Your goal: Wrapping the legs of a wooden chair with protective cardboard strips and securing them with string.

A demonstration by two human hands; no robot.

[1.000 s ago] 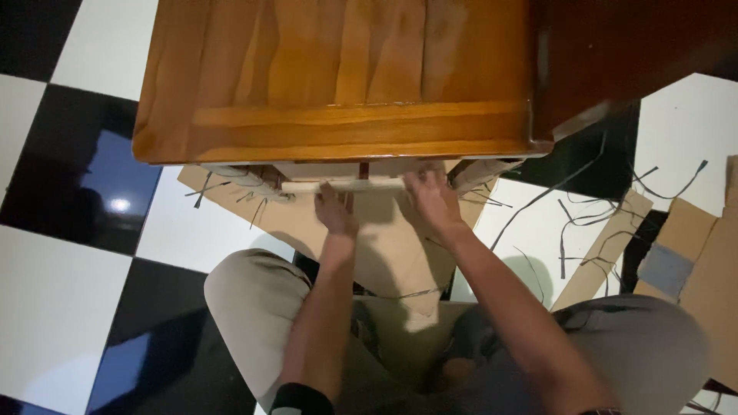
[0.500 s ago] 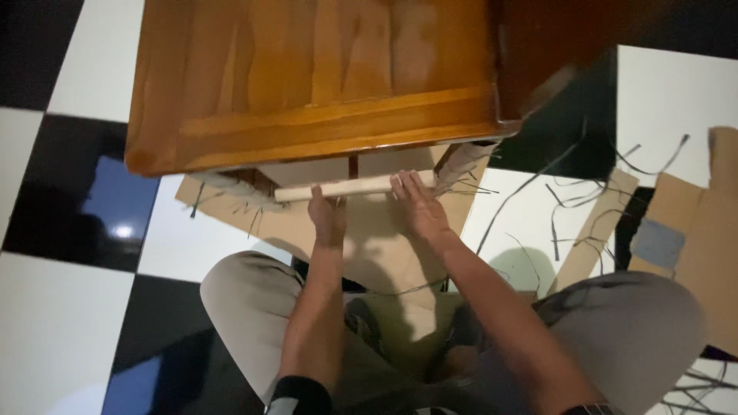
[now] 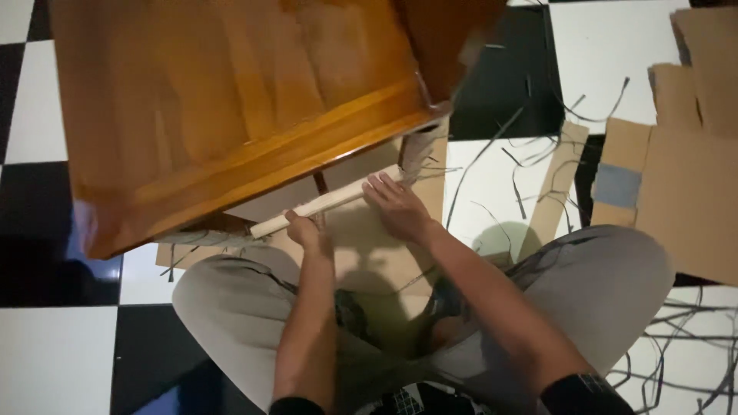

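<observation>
A pale wooden rod (image 3: 332, 202) lies just under the front edge of a glossy brown wooden table (image 3: 223, 115). My left hand (image 3: 305, 230) grips the rod near its left part. My right hand (image 3: 394, 204) rests with fingers spread on the rod's right end, next to a table leg wrapped in packing (image 3: 416, 150). Both hands are over a brown cardboard sheet (image 3: 369, 246) on the floor. I sit cross-legged, knees in beige trousers (image 3: 231, 307) on either side.
The floor is black and white checkered tile (image 3: 54, 338). Flattened cardboard pieces (image 3: 684, 177) lie at the right. Thin black plastic strips (image 3: 530, 146) are scattered on the tiles right of the table and at the lower right corner.
The view has swung, so the table now looks tilted and shifted left. Both hands have stayed on the rod, which now slants up to the right.
</observation>
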